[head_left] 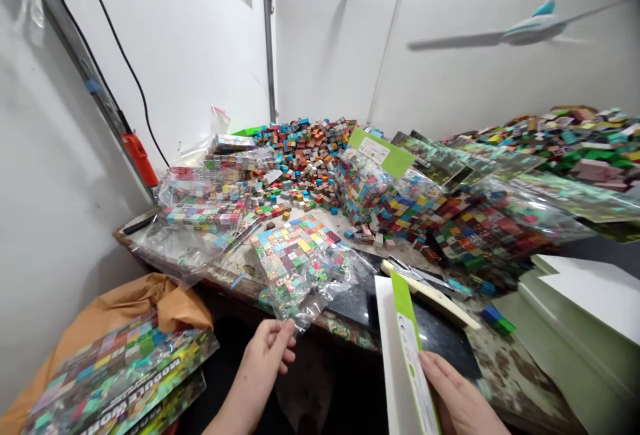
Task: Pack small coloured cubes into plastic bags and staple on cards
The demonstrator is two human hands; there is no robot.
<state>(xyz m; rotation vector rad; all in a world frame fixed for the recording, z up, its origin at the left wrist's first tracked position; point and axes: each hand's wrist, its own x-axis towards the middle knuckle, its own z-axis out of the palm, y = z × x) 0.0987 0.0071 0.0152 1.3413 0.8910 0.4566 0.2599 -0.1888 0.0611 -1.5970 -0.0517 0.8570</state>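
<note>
Bench point(505, 368) runs across the view, stained and crowded. Far side: big loose pile of small coloured cubes point(305, 151), and a second heap point(565, 135) at far right. Stacks of filled clear bags point(210, 185) at left, more filled bags point(465, 221) at centre-right, one with a green header card point(383, 150). Pale stack of white boards point(585, 308) at the right edge. Printed pack sheets point(115, 368) lie low left on an orange bag point(125, 301), off the bench.

Thing in hand: clear bag of cube tiles point(295, 255), lying flat near the bench's front edge, its loose open end hanging over toward the person. Left hand point(267, 348) is at that hanging end, fingers point(285, 341) curled and pinching the plastic lip, as far as can be told; contact point is small and partly hidden. Right hand point(457, 398) holds a folded white-and-green card point(407, 361) upright, thumb pressed on the card face, other fingers behind it and out of view. A flat tool with a pale handle point(430, 295) lies just beside the card; exact kind unclear.

Judgement on handling: the cube layer looks flat and ordered, so keep the bag low and level, pull the lip straight and taut. Card fold should meet the lip squarely, both plastic layers inside the fold. Risk: tilting the bag lets the tiles slide and bunch.
</note>
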